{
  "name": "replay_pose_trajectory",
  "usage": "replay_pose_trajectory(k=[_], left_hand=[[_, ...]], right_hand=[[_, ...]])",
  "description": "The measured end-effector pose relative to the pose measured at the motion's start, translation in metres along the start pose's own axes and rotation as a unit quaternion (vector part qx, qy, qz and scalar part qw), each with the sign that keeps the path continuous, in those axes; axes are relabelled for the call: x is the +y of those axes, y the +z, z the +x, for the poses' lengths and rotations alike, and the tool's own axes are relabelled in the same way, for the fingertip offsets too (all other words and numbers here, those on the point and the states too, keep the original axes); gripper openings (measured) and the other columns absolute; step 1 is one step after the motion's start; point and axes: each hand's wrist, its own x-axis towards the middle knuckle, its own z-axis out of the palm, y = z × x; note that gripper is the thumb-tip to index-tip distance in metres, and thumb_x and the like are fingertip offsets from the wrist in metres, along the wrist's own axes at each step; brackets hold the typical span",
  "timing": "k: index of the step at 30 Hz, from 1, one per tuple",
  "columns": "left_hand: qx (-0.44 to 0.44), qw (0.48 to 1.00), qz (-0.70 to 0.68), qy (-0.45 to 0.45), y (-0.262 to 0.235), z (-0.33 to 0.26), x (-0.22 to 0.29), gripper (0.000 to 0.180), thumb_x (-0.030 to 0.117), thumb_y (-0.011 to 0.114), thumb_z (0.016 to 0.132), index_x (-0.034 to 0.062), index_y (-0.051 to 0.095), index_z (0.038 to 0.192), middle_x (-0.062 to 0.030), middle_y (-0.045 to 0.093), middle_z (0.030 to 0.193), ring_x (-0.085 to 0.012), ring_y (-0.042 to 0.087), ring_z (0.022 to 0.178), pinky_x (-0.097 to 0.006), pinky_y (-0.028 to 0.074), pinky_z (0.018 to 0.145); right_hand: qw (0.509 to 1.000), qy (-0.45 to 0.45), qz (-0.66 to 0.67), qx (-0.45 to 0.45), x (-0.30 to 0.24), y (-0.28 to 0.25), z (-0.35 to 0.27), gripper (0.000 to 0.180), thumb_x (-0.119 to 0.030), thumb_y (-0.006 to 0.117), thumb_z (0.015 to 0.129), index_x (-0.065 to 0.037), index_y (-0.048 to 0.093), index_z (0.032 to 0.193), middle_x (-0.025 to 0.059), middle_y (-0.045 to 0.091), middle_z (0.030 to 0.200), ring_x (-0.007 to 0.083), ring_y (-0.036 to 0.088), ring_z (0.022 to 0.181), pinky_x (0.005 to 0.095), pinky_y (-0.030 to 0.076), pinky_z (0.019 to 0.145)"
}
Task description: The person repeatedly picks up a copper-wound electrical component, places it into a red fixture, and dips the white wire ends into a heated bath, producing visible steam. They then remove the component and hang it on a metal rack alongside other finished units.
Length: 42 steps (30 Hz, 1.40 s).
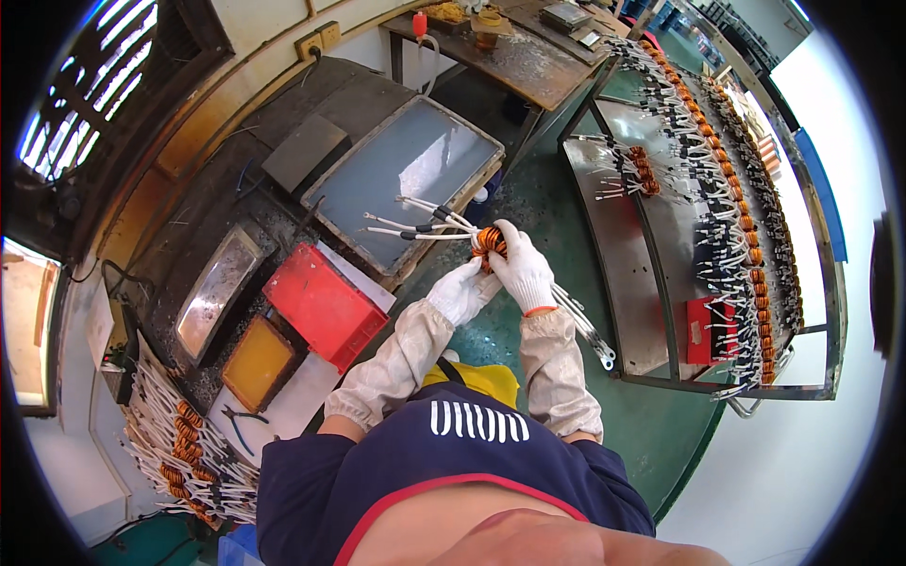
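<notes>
A copper-wound coil with white-sleeved leads is between my two gloved hands, in front of my chest. From below left, my left hand has its fingers closed at the coil's lower side. My right hand grips the coil from the right, thumb and fingers against the windings. Some white leads with black sleeves stick out to the left, over the edge of a grey-surfaced rectangular tray. Other leads run down to the right past my right wrist, ending in metal tips.
Left on the bench are a red plastic bin, a small tray of yellow material, a shiny metal pan and pliers. Coils are heaped at lower left. A metal-framed rack on the right carries rows of coils.
</notes>
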Motion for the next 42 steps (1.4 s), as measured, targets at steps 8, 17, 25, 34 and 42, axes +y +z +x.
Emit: replay_pose_trajectory(k=[8, 17, 25, 34, 42], left_hand=[[0.022, 0.999, -0.032, 0.008, -0.002, 0.022, 0.000, 0.036, 0.021, 0.049, 0.104, 0.0018, 0.050, 0.134, -0.0158, 0.057, 0.130, -0.0256, 0.059, 0.115, -0.037, 0.050, 0.103], [0.024, 0.999, 0.001, -0.022, 0.010, 0.068, -0.022, 0.034, 0.024, 0.052, 0.104, 0.0029, 0.053, 0.130, -0.0139, 0.060, 0.125, -0.0234, 0.061, 0.110, -0.035, 0.053, 0.097], [0.012, 0.946, 0.319, -0.050, 0.041, 0.114, -0.052, 0.042, 0.026, 0.057, 0.101, 0.0036, 0.050, 0.136, -0.0100, 0.059, 0.130, -0.0218, 0.061, 0.113, -0.036, 0.051, 0.098], [-0.234, 0.281, 0.838, 0.404, 0.123, 0.183, -0.073, 0.059, 0.000, 0.066, 0.069, 0.0041, 0.056, 0.127, -0.0189, 0.062, 0.117, -0.0394, 0.058, 0.110, -0.046, 0.049, 0.095], [-0.320, 0.327, 0.881, 0.123, 0.083, 0.302, -0.103, 0.038, 0.005, 0.065, 0.072, 0.0023, 0.056, 0.109, -0.0225, 0.061, 0.103, -0.0420, 0.059, 0.100, -0.048, 0.050, 0.085]], right_hand=[[0.999, 0.011, -0.007, -0.030, 0.019, 0.010, 0.020, 0.051, -0.026, 0.064, 0.085, -0.019, 0.050, 0.134, 0.0190, 0.063, 0.111, 0.0404, 0.067, 0.093, 0.0481, 0.054, 0.080], [0.998, 0.013, 0.058, 0.011, 0.070, -0.018, 0.020, 0.054, -0.028, 0.068, 0.085, -0.018, 0.051, 0.135, 0.0156, 0.064, 0.114, 0.0372, 0.066, 0.098, 0.0450, 0.054, 0.082], [0.971, 0.091, 0.151, 0.162, 0.123, -0.043, -0.001, 0.054, -0.025, 0.069, 0.084, -0.017, 0.052, 0.135, 0.0137, 0.062, 0.118, 0.0354, 0.063, 0.104, 0.0425, 0.052, 0.087], [0.963, 0.190, 0.031, 0.191, 0.191, -0.055, -0.006, 0.066, -0.023, 0.075, 0.076, -0.014, 0.050, 0.137, 0.0156, 0.068, 0.105, 0.0344, 0.066, 0.098, 0.0426, 0.053, 0.085], [0.970, 0.141, -0.072, 0.186, 0.247, -0.058, 0.021, 0.066, -0.019, 0.073, 0.072, -0.013, 0.051, 0.134, 0.0100, 0.067, 0.085, 0.0302, 0.066, 0.076, 0.0413, 0.052, 0.071]])
